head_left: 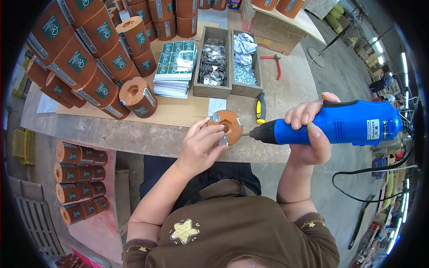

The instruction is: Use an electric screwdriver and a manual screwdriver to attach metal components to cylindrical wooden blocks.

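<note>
My left hand point(199, 149) grips a round brown wooden block point(234, 136) over the table's near edge. A hexagonal hole sits in the block's face, and small metal plates lie on its rim. In my right hand point(310, 127) is a blue electric screwdriver point(357, 121) with a black nose, held level and pointing left. Its thin bit reaches the block's right side; whether the tip sits in a screw is too small to tell. Just beyond the black nose lies a yellow and black hand screwdriver point(261, 108).
Brown cylinders point(103, 60) with green labels stand stacked at the left. Beyond my hands are a label stack point(175, 85), a wooden bin point(212, 91) of metal plates and another bin point(247, 89) of screws. Red pliers point(279, 67) lie right of them. A black cable point(353, 173) hangs at the right.
</note>
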The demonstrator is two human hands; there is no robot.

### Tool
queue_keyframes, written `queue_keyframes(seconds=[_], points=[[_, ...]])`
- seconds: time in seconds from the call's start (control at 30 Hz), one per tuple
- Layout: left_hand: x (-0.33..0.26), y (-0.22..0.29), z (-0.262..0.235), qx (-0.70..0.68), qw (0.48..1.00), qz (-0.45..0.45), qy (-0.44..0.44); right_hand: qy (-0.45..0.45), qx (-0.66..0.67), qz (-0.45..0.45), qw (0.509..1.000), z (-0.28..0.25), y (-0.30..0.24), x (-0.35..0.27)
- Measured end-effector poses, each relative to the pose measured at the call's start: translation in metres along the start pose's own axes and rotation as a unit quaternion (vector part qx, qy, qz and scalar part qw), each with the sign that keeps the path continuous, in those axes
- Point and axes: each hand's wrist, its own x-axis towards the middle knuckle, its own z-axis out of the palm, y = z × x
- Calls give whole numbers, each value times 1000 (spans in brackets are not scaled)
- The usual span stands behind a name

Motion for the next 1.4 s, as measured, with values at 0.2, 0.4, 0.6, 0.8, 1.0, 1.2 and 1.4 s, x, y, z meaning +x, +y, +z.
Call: queue_keyframes(seconds=[0.2,0.4,0.6,0.8,1.0,1.2,1.4], points=[[-1,-2,-1,11,1000,20,-17,-5,-9,0,1000,-2,3,-4],[-3,-1,0,25,999,27,-12,0,32,8,999,-8,0,-3],[5,16,3,35,998,-37,-41,8,31,4,999,-14,-1,-5],[8,4,6,29,995,-35,-90,14,40,-1,999,-19,-7,-7],[31,-16,-29,-48,964,-28,-261,28,36,-17,999,-37,-10,-9],[102,-38,-45,-147,917,-104,-355,50,49,-11,997,-51,-12,-9],[166,-114,16,133,950,-188,-210,61,26,-24,998,-56,-23,-11]])
